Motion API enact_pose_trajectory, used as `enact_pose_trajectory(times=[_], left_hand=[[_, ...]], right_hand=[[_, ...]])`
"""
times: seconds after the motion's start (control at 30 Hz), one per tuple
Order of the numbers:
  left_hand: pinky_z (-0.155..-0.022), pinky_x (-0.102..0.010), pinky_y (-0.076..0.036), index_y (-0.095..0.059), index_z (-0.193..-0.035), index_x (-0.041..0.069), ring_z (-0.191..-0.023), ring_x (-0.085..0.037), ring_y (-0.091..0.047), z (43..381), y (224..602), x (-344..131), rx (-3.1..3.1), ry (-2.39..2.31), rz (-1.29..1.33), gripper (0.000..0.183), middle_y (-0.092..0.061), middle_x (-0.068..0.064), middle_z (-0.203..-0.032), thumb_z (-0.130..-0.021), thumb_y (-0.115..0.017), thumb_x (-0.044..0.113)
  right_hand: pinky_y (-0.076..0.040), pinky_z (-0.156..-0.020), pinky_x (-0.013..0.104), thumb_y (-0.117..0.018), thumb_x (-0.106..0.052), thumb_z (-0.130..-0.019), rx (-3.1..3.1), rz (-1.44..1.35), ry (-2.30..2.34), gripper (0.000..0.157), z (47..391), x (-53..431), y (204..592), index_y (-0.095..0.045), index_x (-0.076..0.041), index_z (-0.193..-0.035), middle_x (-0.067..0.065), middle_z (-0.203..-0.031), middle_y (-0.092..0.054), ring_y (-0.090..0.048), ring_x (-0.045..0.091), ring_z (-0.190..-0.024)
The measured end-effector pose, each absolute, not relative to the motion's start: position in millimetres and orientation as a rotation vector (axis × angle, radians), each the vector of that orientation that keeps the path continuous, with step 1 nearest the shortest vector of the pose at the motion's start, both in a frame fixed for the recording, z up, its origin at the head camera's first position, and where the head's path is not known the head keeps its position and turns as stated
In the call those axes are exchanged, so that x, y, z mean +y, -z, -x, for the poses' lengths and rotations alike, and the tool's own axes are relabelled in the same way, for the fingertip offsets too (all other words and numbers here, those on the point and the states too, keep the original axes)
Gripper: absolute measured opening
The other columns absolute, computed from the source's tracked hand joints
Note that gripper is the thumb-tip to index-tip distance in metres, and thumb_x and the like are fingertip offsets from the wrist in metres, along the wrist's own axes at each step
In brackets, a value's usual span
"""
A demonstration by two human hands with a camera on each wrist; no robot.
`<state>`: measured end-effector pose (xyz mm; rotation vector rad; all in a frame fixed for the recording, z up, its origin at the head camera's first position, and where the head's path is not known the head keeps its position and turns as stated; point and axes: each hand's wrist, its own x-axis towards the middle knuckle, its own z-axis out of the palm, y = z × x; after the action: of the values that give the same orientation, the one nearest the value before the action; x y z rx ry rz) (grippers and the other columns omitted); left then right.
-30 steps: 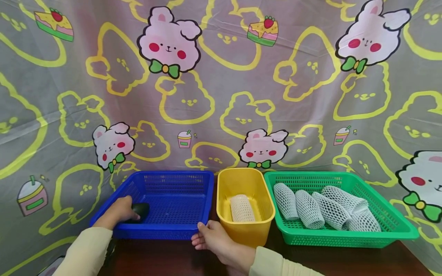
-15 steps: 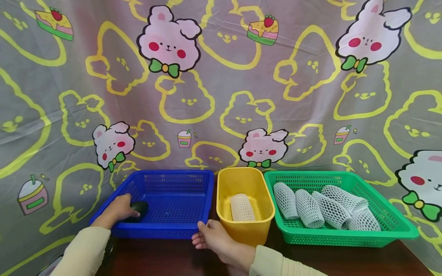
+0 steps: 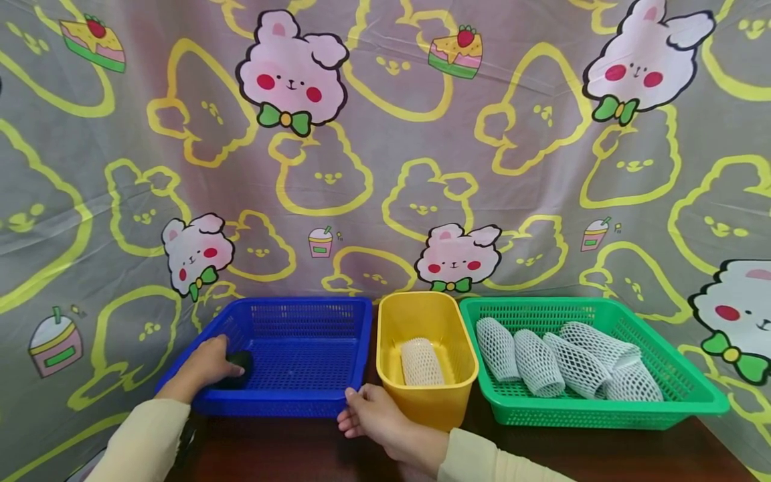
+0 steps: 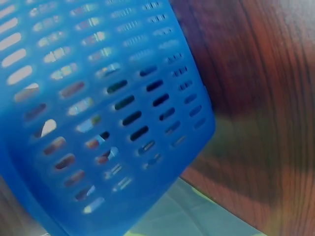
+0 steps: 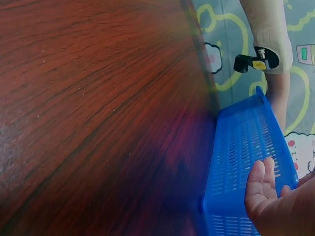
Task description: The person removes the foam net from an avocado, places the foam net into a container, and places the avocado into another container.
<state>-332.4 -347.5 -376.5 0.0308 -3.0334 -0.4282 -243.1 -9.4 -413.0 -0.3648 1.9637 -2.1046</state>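
My left grip (image 3: 207, 364), near the worktop's (image 3: 265, 450) left edge, clamps a smooth, dark-green rounded object (image 3: 243, 359) just rightward.

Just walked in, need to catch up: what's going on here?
A person's left hand grips a dark, rounded object, maybe an avocado, inside the blue basket. Their right hand is at that basket's near right corner, thumb at the rim. One white foam net lies in the yellow bin in the middle; several more are in the green basket on the right.
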Motion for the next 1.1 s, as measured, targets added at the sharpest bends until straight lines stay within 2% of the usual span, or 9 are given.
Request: enact_pose_trajectory(times=[0.2, 0.53, 0.83, 1.0, 1.1], left_hand=[[-0.094, -0.063, -0.039, -0.04, -0.124, -0.025, -0.114, -0.058, -0.043, 326.2, 374.7, -336.3, -2.971, 0.483, -0.021, 0.078, -0.043, -0.046, -0.124, -0.077, -0.082, 0.02], [-0.092, -0.062, -0.04, -0.044, -0.124, -0.023, -0.114, -0.055, -0.046, 312.6, 373.3, -314.1, -2.878, 0.494, 0.13, 0.075, -0.05, -0.041, -0.121, -0.077, -0.082, 0.021], [-0.086, -0.058, -0.046, -0.045, -0.127, -0.019, -0.109, -0.05, -0.053, 300.0, 371.6, -289.4, -2.844, 0.557, 0.226, 0.075, -0.053, -0.037, -0.12, -0.077, -0.082, 0.023], [-0.086, -0.056, -0.047, -0.047, -0.128, -0.016, -0.11, -0.047, -0.054, 293.4, 372.5, -276.8, -2.828, 0.59, 0.269, 0.072, -0.054, -0.034, -0.122, -0.079, -0.081, 0.024], [-0.087, -0.055, -0.047, -0.048, -0.128, -0.015, -0.11, -0.045, -0.056, 289.5, 370.8, -267.5, -2.814, 0.608, 0.308, 0.07, -0.056, -0.031, -0.122, -0.08, -0.081, 0.025]], right_hand=[[-0.056, -0.059, 0.032, -0.044, -0.014, -0.104, 1.983, 0.429, 2.047, 0.021, 243.5, -1.8, 414.9, -0.051, 0.003, -0.094, 0.01, -0.074, -0.063, -0.059, 0.015, -0.062], [-0.056, -0.057, 0.033, -0.048, -0.014, -0.103, 1.977, 0.517, 1.939, 0.021, 237.1, 15.5, 408.2, -0.054, 0.003, -0.092, 0.012, -0.073, -0.064, -0.062, 0.017, -0.062], [-0.057, -0.064, 0.047, -0.048, -0.011, -0.103, 2.025, 0.799, 1.814, 0.019, 233.0, 34.5, 394.4, -0.057, 0.003, -0.095, 0.012, -0.079, -0.066, -0.066, 0.027, -0.07], [-0.057, -0.064, 0.041, -0.048, -0.012, -0.103, 2.073, 0.894, 1.752, 0.019, 231.7, 42.7, 387.6, -0.058, 0.003, -0.096, 0.009, -0.081, -0.067, -0.066, 0.02, -0.07], [-0.057, -0.064, 0.034, -0.05, -0.012, -0.102, 2.098, 0.928, 1.726, 0.016, 229.8, 48.2, 384.7, -0.059, 0.001, -0.096, 0.008, -0.082, -0.067, -0.066, 0.016, -0.071]])
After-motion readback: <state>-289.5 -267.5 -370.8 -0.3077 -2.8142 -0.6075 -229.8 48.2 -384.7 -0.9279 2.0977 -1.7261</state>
